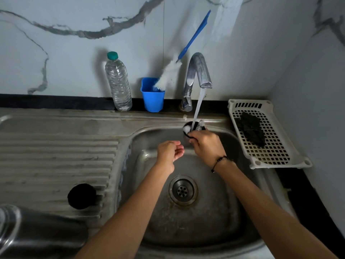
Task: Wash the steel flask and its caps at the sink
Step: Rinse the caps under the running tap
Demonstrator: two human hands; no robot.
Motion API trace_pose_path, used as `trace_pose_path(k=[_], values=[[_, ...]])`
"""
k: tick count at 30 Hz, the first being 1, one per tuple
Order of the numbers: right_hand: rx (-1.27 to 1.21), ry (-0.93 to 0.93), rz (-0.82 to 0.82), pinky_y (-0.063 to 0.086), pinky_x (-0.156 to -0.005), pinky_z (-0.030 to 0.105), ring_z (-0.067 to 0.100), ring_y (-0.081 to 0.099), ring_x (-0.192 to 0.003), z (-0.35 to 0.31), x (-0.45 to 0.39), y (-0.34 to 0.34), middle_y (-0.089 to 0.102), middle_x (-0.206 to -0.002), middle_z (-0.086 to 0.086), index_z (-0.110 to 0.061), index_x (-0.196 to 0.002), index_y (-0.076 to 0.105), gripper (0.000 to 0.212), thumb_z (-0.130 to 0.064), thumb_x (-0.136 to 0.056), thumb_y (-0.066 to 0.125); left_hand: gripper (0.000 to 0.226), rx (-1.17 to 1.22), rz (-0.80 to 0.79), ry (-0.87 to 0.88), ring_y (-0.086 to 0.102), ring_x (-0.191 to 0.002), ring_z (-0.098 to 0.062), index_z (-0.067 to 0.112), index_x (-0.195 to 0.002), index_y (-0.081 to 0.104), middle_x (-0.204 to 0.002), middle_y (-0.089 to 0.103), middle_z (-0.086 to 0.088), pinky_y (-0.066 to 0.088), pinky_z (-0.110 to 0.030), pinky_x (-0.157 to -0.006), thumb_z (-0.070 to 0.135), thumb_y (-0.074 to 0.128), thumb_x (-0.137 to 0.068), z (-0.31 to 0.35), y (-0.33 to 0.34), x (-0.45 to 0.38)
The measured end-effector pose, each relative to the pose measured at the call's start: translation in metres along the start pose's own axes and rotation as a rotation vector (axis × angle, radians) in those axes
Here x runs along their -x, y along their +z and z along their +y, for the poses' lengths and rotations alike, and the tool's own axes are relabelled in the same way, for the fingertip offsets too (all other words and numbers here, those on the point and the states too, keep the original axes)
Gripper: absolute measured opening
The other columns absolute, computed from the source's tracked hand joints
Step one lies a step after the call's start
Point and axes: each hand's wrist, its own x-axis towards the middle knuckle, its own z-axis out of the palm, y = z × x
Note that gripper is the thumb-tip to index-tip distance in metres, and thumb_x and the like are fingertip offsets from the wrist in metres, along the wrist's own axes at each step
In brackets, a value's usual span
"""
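Observation:
My right hand (206,146) grips a small black cap (188,128) under the running tap stream (198,107), over the back of the steel sink (214,212). Water and foam splash on the cap. My left hand (170,151) hangs beside it over the basin, wet, fingers loosely curled, holding nothing. A second black cap (81,196) sits on the ribbed draining board (56,156) at the left. The steel flask (28,230) lies on its side at the bottom left corner, partly cut off by the frame.
A steel tap (196,75) stands behind the sink. A blue cup (152,99) holds a blue-handled bottle brush (169,75), next to a plastic water bottle (118,83). A white perforated tray (265,135) with a dark scrubber (252,129) sits at the right.

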Motion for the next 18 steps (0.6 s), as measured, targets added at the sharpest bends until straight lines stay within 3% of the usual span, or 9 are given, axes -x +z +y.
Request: trace_pose_path(k=[3, 5, 7, 8, 10, 13, 16, 18], values=[[-0.003, -0.06, 0.075, 0.057, -0.059, 0.036, 0.033, 0.067, -0.071, -0.001, 0.006, -0.001, 0.069, -0.075, 0.015, -0.001, -0.082, 0.069, 0.022, -0.01, -0.08, 0.049, 0.018, 0.012, -0.054, -0.018, 0.059, -0.066, -0.019, 0.002, -0.087, 0.06, -0.077, 0.062, -0.011, 0.054, -0.025, -0.06, 0.001, 0.043, -0.095, 0.001, 0.0, 0.003], [-0.127, -0.061, 0.132, 0.053, -0.068, 0.024, 0.024, 0.067, -0.072, -0.01, 0.005, -0.008, 0.071, -0.079, 0.012, -0.002, -0.086, 0.07, 0.015, -0.006, -0.079, 0.058, 0.022, 0.073, -0.074, -0.047, 0.06, -0.069, -0.021, 0.002, -0.085, 0.059, -0.074, 0.063, -0.012, 0.052, -0.028, -0.063, 0.003, 0.04, -0.096, 0.004, 0.002, 0.007], [-0.338, 0.087, 0.161, 0.047, -0.074, 0.011, 0.01, 0.065, -0.076, -0.016, 0.005, -0.01, 0.072, -0.085, 0.008, -0.006, -0.092, 0.071, 0.016, 0.001, -0.079, 0.064, 0.031, 0.157, -0.089, -0.085, 0.056, -0.067, -0.021, 0.005, -0.074, 0.053, -0.058, 0.06, -0.007, 0.05, -0.03, -0.065, 0.004, 0.033, -0.098, 0.008, 0.005, 0.011], [-0.457, 0.21, 0.133, 0.049, -0.078, 0.012, 0.007, 0.064, -0.079, -0.02, 0.005, -0.012, 0.072, -0.088, 0.005, -0.012, -0.094, 0.07, 0.019, 0.002, -0.081, 0.064, 0.033, 0.182, -0.099, -0.099, 0.054, -0.065, -0.021, 0.006, -0.074, 0.053, -0.058, 0.059, -0.007, 0.048, -0.029, -0.064, 0.005, 0.031, -0.098, 0.011, 0.008, 0.014], [-0.729, 0.482, 0.077, 0.055, -0.077, 0.03, 0.011, 0.065, -0.081, -0.025, 0.003, -0.017, 0.069, -0.088, -0.001, -0.026, -0.098, 0.063, 0.027, -0.002, -0.088, 0.059, 0.028, 0.172, -0.129, -0.1, 0.051, -0.061, -0.017, 0.006, -0.085, 0.057, -0.071, 0.06, -0.009, 0.045, -0.024, -0.053, 0.007, 0.032, -0.097, 0.015, 0.012, 0.019], [-1.092, 0.89, 0.048, 0.057, -0.066, 0.039, 0.021, 0.062, -0.082, -0.027, -0.005, -0.026, 0.06, -0.095, 0.002, -0.023, -0.108, 0.054, 0.024, -0.005, -0.096, 0.044, 0.023, 0.067, -0.149, -0.027, 0.045, -0.05, -0.011, 0.007, -0.096, 0.057, -0.071, 0.058, -0.008, 0.034, -0.018, -0.038, 0.012, 0.034, -0.099, 0.015, 0.01, 0.024], [-1.211, 1.026, -0.053, 0.059, -0.063, 0.041, 0.034, 0.06, -0.097, -0.022, -0.012, -0.031, 0.054, -0.115, 0.011, -0.019, -0.1, 0.059, 0.029, -0.007, -0.1, 0.032, 0.023, -0.048, -0.166, 0.044, 0.04, -0.042, -0.008, 0.01, -0.093, 0.057, -0.06, 0.051, -0.003, 0.029, -0.018, -0.038, 0.015, 0.035, -0.101, 0.015, 0.006, 0.028], [-1.283, 1.056, -0.106, 0.059, -0.062, 0.04, 0.032, 0.062, -0.093, -0.019, -0.014, -0.031, 0.058, -0.111, 0.014, -0.017, -0.097, 0.061, 0.034, -0.002, -0.099, 0.031, 0.025, -0.098, -0.158, 0.062, 0.037, -0.04, -0.008, 0.012, -0.088, 0.056, -0.055, 0.048, 0.0, 0.026, -0.019, -0.038, 0.021, 0.038, -0.102, 0.017, 0.004, 0.03]])
